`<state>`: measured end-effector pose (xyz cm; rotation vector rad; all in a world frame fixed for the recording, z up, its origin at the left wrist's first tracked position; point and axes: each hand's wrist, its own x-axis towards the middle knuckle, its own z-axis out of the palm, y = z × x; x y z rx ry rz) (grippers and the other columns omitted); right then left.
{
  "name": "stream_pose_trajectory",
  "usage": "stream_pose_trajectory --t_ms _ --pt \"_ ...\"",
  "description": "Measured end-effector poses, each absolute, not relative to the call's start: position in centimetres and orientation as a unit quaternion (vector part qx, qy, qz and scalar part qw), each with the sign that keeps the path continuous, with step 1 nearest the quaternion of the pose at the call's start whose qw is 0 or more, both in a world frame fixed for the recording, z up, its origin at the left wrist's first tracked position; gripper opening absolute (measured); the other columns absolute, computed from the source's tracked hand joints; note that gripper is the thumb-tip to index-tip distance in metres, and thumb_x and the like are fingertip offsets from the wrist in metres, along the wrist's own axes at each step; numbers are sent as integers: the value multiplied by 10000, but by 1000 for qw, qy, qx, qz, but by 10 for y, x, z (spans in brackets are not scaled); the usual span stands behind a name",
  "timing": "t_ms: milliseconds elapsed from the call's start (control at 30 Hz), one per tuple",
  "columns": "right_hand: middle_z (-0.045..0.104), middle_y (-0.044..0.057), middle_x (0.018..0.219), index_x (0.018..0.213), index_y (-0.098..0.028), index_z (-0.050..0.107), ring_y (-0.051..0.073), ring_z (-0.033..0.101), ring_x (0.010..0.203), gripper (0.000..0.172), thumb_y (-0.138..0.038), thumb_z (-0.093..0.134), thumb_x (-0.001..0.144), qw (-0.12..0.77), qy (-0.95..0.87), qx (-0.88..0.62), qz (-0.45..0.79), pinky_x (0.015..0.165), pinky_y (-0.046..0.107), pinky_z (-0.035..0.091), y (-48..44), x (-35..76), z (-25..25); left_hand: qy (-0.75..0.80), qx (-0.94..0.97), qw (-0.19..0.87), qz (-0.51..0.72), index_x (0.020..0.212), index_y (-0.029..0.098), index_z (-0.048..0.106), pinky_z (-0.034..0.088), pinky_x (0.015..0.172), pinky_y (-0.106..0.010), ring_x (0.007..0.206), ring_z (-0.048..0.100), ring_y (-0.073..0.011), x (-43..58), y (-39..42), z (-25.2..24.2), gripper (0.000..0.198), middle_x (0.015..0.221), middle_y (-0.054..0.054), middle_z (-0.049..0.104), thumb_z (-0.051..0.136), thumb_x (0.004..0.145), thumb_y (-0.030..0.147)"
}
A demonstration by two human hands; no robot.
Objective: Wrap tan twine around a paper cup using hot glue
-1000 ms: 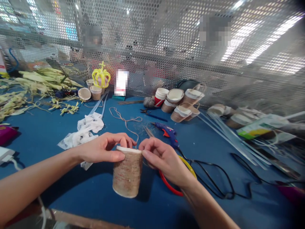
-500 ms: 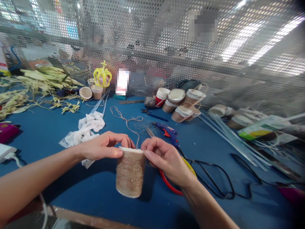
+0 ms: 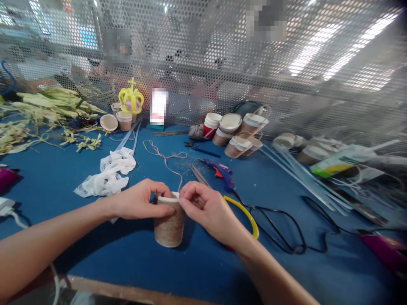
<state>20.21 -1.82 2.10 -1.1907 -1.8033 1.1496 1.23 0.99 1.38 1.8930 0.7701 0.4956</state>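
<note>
A paper cup point(image 3: 168, 231) wrapped round in brown twine, with a white rim, is upright in front of me above the blue table. My left hand point(image 3: 143, 201) is closed on its rim, thumb on the outside wall and fingers reaching inside. At the rim's right side, my right hand point(image 3: 203, 207) pinches with thumb and forefinger where the loose twine point(image 3: 173, 171) meets the cup. That twine trails back across the table in a loop. Partly behind my right hand lie scissors point(image 3: 199, 175) with red and yellow handles.
A blue glue gun point(image 3: 222, 171) with a black cord lies right of centre. Several twine-wrapped cups point(image 3: 237, 146) stand behind it. Clear glue sticks point(image 3: 302, 182) lie at right. White lace point(image 3: 104, 182), dried husks point(image 3: 47, 106) and a yellow crown point(image 3: 131, 101) are at left.
My left thumb has slid rightward along the cup's outside, just below the rim. My right hand still pinches at the rim. The whole view has shifted slightly.
</note>
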Motion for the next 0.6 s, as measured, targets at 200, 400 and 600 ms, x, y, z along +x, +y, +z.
stream_pose_trajectory --t_ms 200,400,600 --pt "541 5 688 651 -191 473 120 490 636 132 -241 515 767 330 -682 -464 460 556 249 414 -19 203 27 298 782 505 211 754 125 580 426 829 -316 876 567 -190 9 12 13 119 929 -59 654 551 759 240" --pt "529 -7 676 656 -187 472 101 460 588 118 -228 522 755 333 -676 -473 457 526 235 398 -19 203 24 289 786 502 217 700 129 541 436 808 -320 850 571 -185 9 11 17 93 911 -60 643 538 748 209" --pt "490 -17 651 639 -191 439 96 441 573 130 -198 511 748 352 -693 -462 427 527 234 394 -21 199 22 320 806 451 209 785 132 574 442 750 -296 790 558 -167 13 8 21 94 866 -50 623 554 731 206"
